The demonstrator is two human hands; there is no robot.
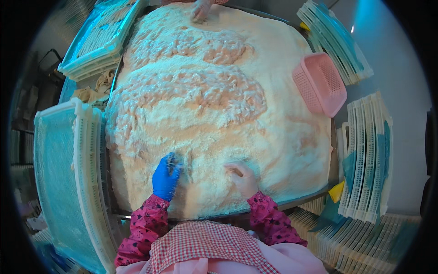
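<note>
Checked apron (200, 242) nearest; pale crumb (207, 145) beyond

Left hand (166, 177), blue-gloved, had its fingers parted over crumb. Glossy pieces (230, 96) lay beyond the hands; likely soft and slippery, they seemed best scooped from beneath. Right hand (244, 179) was loosely curled, thumb apart. Pink basket (306, 87) sat far right.

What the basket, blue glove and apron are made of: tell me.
Basket: probably plastic, smooth, from its even pink colour and regular holes.
Glove: likely thin rubber, fairly matte, close-fitting; latex or nitrile is unclear.
Apron: seemingly matte cloth, with soft folds; fibre can't be told.
</note>
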